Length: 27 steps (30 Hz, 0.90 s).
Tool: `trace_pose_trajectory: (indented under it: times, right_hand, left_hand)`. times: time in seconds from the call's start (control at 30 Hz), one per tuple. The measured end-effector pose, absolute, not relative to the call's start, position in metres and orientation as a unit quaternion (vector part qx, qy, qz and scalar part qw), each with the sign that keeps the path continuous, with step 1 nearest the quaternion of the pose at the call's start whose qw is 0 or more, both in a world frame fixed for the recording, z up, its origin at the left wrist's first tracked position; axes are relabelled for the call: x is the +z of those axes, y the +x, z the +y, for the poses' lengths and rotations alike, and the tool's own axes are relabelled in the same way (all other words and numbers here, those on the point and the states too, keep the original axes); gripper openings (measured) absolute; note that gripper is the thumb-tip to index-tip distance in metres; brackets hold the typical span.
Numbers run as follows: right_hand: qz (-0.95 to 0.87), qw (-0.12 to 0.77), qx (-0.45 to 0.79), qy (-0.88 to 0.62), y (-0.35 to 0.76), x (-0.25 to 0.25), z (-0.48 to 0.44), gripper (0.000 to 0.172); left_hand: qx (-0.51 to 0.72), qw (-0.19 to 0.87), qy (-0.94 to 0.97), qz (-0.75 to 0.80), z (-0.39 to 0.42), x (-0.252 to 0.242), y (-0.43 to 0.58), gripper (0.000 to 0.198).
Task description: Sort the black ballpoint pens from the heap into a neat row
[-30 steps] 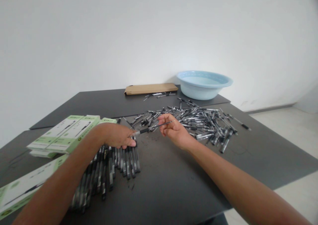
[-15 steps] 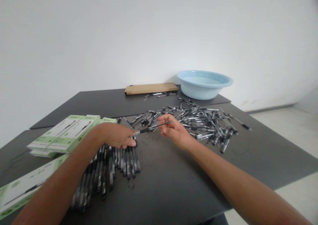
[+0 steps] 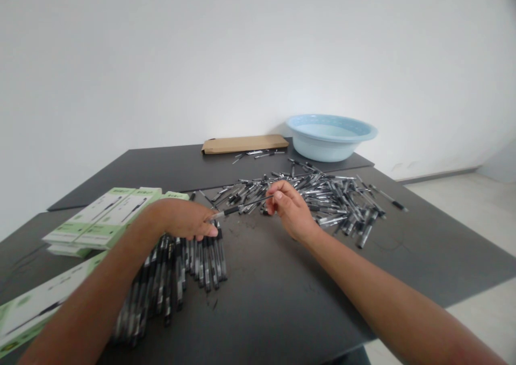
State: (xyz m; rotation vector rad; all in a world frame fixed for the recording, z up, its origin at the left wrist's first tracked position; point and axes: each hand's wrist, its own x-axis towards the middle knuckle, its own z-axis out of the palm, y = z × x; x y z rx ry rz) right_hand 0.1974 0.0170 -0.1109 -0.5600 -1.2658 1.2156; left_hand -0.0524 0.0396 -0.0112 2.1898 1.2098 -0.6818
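Here, one pen [image 3: 231, 210] is worked two-handed above the counter [image 3: 266, 300]: left hand [image 3: 191, 218] fingers grip its clear end, right hand [image 3: 291, 210] fingers pinch its slim tip, possibly a refill [image 3: 260, 200]; the next move calls for steady alignment.

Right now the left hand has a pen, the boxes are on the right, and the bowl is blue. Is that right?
Not quite: the boxes are on the left, not the right, as the head view shows. The left hand does have a pen, and the bowl is blue.
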Motion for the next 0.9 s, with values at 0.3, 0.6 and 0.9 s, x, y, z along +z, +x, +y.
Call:
trace_pose_trajectory:
  times: [0.3,0.6,0.9]
  right_hand:
    - [-0.56,0.605,0.508,-0.25,0.1971,-0.1131,0.021,0.022]
    - [-0.558,0.6,0.511,-0.259,0.1969,-0.1161,0.0239,0.018]
    - [-0.565,0.595,0.503,-0.272,0.1961,-0.1161,0.023,0.019]
  left_hand:
    - [-0.252,0.266,0.813,0.453,0.0369,-0.0102,-0.0499,0.026]
    - [-0.26,0.267,0.806,0.46,0.0352,-0.0073,-0.0474,0.025]
    - [-0.258,0.258,0.812,0.455,0.0345,-0.0094,-0.0474,0.026]
